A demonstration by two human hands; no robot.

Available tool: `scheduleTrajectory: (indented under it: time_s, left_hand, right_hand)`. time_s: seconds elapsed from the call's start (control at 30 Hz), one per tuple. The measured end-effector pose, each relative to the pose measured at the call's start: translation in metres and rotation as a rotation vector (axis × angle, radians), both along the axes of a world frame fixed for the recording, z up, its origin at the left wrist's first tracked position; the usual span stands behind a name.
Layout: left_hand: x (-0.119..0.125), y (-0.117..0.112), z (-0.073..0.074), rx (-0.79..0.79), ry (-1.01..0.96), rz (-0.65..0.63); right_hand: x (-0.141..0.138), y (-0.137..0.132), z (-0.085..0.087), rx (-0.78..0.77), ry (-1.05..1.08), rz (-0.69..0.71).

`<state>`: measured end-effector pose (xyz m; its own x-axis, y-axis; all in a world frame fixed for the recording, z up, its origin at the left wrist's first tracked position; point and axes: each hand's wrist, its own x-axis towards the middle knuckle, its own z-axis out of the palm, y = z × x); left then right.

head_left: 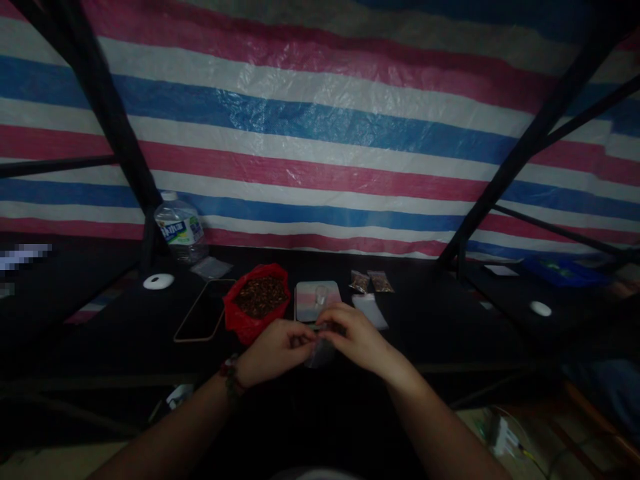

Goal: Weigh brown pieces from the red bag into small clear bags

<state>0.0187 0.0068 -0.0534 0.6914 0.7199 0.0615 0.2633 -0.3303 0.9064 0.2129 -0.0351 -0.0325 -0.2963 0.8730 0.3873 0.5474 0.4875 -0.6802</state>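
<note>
Between my two hands, near the table's front edge, is a small clear plastic bag [320,355]. My left hand [283,345] pinches its left side, with a beaded bracelet on the wrist. My right hand [350,333] pinches its right side. What the bag holds is too dark to make out. Just beyond my hands sits a flat small scale [306,300] with a little clear cup [321,293] on it. To the left, a red plastic bag [245,327] stands open, full of brown grains or seeds [262,296].
Two filled small bags [381,281] and a stack of flat empty bags [370,311] lie right of the scale. At left are a phone [201,313], a white mouse-like object [159,281] and a large bottle [181,230]. Dark metal posts [107,113] flank a striped sheet [310,133].
</note>
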Motion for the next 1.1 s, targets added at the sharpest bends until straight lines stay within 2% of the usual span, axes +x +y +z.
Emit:
scheduleTrajectory:
  time_s: [0.13,0.23,0.33,0.43,0.6,0.67,0.77,0.87,0.97,1.03,1.1]
  left_hand:
    - [-0.004,0.002,-0.007,-0.141,-0.106,0.148]
    - [-0.005,0.005,-0.007,-0.127,-0.19,0.224]
    - [-0.006,0.006,-0.007,-0.065,-0.223,0.225]
    - [-0.006,0.004,-0.008,-0.002,-0.214,0.211]
    - [-0.009,0.001,-0.003,0.114,-0.14,0.181]
    - [-0.01,0.0,-0.001,0.135,-0.117,0.169]
    - [-0.009,-0.004,-0.001,0.129,-0.083,0.182]
    - [-0.004,-0.007,-0.006,0.113,-0.109,0.257]
    - [0.0,-0.008,-0.01,0.087,-0.154,0.323]
    - [0.001,-0.007,-0.011,0.043,-0.154,0.328]
    - [0.001,-0.005,-0.01,0.002,-0.143,0.318]
  right_hand:
    - [-0.014,-0.005,-0.007,0.099,0.053,-0.221]
    - [-0.023,-0.011,-0.01,0.08,-0.038,-0.18]
    - [-0.031,-0.015,-0.013,0.094,-0.072,-0.155]
    - [-0.035,-0.014,-0.016,0.077,-0.034,-0.174]
    - [-0.027,-0.007,-0.013,-0.089,0.077,-0.103]
    - [-0.024,-0.006,-0.011,-0.103,0.08,-0.111]
    - [-0.025,-0.007,-0.011,-0.002,0.007,-0.187]
    - [-0.028,-0.006,-0.012,0.143,-0.082,-0.295]
    - [-0.029,-0.002,-0.014,0.228,-0.021,-0.381]
    - [-0.029,0.0,-0.017,0.287,0.037,-0.335]
    - [-0.029,0.0,-0.021,0.339,0.002,-0.238]
